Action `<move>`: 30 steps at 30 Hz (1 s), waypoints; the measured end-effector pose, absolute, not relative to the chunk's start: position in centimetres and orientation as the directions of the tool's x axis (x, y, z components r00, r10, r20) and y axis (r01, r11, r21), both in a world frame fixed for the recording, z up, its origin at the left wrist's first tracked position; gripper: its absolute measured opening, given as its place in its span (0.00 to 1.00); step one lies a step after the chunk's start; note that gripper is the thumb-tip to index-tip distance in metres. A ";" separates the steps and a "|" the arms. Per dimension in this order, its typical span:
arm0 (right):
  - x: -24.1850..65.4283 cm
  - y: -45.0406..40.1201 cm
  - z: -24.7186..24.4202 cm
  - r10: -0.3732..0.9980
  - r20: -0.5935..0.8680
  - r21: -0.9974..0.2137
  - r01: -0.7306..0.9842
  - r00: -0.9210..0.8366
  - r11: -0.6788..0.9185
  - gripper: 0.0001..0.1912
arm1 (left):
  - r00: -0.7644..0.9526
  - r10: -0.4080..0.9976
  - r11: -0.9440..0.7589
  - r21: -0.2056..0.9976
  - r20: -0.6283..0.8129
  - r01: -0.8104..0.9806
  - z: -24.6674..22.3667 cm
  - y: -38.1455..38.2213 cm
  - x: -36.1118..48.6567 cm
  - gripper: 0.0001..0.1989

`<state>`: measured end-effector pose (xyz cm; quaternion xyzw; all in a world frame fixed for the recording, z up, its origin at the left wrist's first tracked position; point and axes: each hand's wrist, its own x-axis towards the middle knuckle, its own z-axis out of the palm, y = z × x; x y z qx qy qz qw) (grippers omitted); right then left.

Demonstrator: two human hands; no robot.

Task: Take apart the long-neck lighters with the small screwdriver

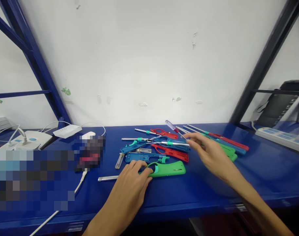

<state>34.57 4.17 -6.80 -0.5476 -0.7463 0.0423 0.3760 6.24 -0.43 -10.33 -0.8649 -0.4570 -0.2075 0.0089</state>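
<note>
My left hand (133, 182) is closed around the front of a green utility lighter (169, 169) lying on the blue table, its metal barrel (107, 178) pointing left. A teal trigger shows in its finger loop. My right hand (208, 152) pinches the thin shaft of a small screwdriver (171, 125), whose clear purple handle points up and left. Behind my left hand lie opened lighter parts: a blue shell half (137, 157), a red shell half (172, 153), another red half (165, 133) and a clear fuel tank (119, 161). My left fingertips are partly hidden.
Several whole lighters, including a red one (228, 141), lie beyond my right hand. At left are a pixelated dark item (90, 154), white cables and a power strip (28, 139). Another power strip (282, 136) stands at right. Shelf posts (262, 62) and a white wall (149, 65) frame the table.
</note>
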 end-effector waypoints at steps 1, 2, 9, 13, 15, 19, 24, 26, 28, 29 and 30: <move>34.6 3.6 -6.8 0.875 0.474 -0.584 0.711 -0.093 0.392 0.16 | 0.504 0.782 -0.592 0.183 0.367 0.785 -10.4 -0.7 6.2 0.11; 34.5 3.0 -6.9 0.898 0.433 -0.665 0.642 -0.086 0.382 0.17 | 0.509 0.779 -0.599 0.195 0.365 0.776 -10.4 -1.0 6.2 0.11; 33.6 -0.1 -9.8 0.940 0.339 -0.876 0.354 -0.033 0.328 0.14 | 0.536 0.769 -0.632 0.288 0.349 0.719 -10.6 -1.5 5.6 0.11; 33.4 -0.7 -10.7 0.932 0.361 -0.846 0.413 -0.023 0.337 0.11 | 0.545 0.768 -0.640 0.371 0.338 0.672 -10.6 -1.0 5.2 0.11; 33.4 -0.8 -10.8 0.930 0.364 -0.817 0.464 -0.048 0.344 0.10 | 0.543 0.770 -0.638 0.405 0.336 0.655 -10.6 -0.8 5.1 0.12; 33.4 -0.8 -10.9 0.919 0.389 -0.774 0.518 -0.066 0.365 0.10 | 0.540 0.775 -0.631 0.443 0.327 0.637 -10.7 -0.5 5.0 0.11; 33.3 -1.0 -10.9 0.911 0.404 -0.747 0.544 -0.085 0.382 0.10 | 0.540 0.780 -0.625 0.457 0.317 0.633 -10.6 -0.6 5.0 0.11; 33.3 -1.0 -11.0 0.905 0.415 -0.736 0.552 -0.091 0.393 0.09 | 0.535 0.784 -0.619 0.460 0.316 0.636 -10.6 -0.6 5.0 0.11; 33.3 -1.1 -11.1 0.899 0.430 -0.724 0.561 -0.087 0.400 0.09 | 0.529 0.786 -0.617 0.463 0.320 0.637 -10.6 -0.6 5.0 0.11; 33.3 -1.1 -11.2 0.895 0.438 -0.719 0.566 -0.083 0.404 0.09 | 0.529 0.786 -0.617 0.464 0.320 0.636 -10.6 -0.6 5.0 0.11; 33.3 -1.1 -11.2 0.892 0.445 -0.715 0.568 -0.081 0.408 0.09 | 0.528 0.786 -0.617 0.464 0.321 0.636 -10.6 -0.6 5.0 0.12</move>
